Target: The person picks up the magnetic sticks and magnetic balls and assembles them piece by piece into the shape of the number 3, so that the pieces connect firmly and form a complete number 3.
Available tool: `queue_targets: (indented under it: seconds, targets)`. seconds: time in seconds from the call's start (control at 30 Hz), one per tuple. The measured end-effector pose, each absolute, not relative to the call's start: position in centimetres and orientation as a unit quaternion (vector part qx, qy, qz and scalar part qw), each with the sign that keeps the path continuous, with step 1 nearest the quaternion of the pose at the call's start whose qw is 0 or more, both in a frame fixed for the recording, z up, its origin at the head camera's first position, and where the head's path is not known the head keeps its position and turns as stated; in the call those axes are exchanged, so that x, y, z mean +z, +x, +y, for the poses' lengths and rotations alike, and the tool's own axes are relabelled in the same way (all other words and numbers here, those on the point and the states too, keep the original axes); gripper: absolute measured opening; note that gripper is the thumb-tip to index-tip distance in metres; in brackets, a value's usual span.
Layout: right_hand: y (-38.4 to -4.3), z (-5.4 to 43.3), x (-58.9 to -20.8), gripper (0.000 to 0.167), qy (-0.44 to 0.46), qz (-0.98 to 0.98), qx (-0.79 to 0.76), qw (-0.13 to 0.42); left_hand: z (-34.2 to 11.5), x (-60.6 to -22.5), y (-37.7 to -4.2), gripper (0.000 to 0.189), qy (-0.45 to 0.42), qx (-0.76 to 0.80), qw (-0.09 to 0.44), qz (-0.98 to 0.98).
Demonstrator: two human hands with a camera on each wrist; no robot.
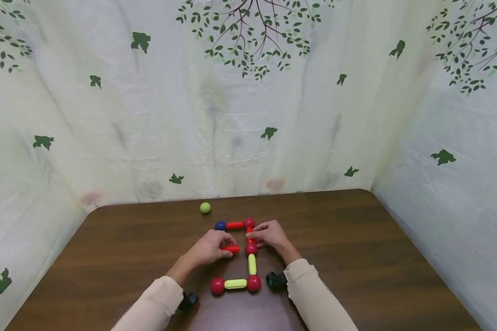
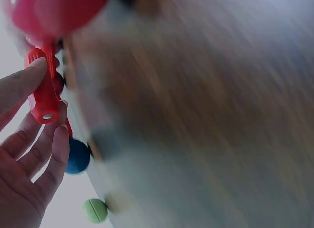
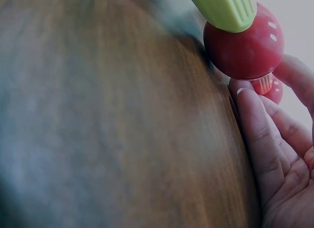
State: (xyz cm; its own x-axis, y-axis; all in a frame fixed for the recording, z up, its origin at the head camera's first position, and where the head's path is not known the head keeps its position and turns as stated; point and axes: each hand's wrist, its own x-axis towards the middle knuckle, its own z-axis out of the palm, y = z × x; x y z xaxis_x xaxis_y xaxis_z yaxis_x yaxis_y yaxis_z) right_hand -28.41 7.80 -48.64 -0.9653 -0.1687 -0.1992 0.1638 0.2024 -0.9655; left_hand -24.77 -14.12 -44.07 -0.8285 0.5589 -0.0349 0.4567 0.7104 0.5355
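Note:
My left hand [image 1: 209,247] pinches a loose red rod [image 1: 231,249] between thumb and fingers; a small hole shows in the rod's end in the left wrist view. On the table a chain of balls and rods is joined up. My right hand [image 1: 272,235] holds the upright red rod [image 1: 249,235] of that chain, between the far red ball [image 1: 249,223] and the middle red ball [image 1: 251,249]. Another red rod [image 1: 234,225] runs left to a blue ball [image 1: 220,225]. Nearer me, a yellow-green rod [image 1: 252,265] leads to a red corner ball [image 1: 254,283].
From the corner ball a second yellow-green rod [image 1: 235,284] reaches a red ball [image 1: 217,286] at left. A lone green ball [image 1: 205,208] lies near the back edge of the brown table [image 1: 348,239]. A leaf-printed curtain [image 1: 232,115] hangs behind the table.

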Motion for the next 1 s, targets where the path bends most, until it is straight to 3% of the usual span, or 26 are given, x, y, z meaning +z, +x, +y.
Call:
queue_targets:
  seconds: [0.27,1.0]
  targets:
    - [-28.3,7.6,-48.9,0.024,-0.011,0.760,-0.636,0.133,-13.1,-44.4,-24.8,0.017,0.304,0.243,0.090,0.917]
    - [-28.5,7.9,-48.6,0.029,-0.017,0.763,-0.633,0.132,-13.4,-43.8,-25.5,0.017,0.273,0.301,0.085,0.910]
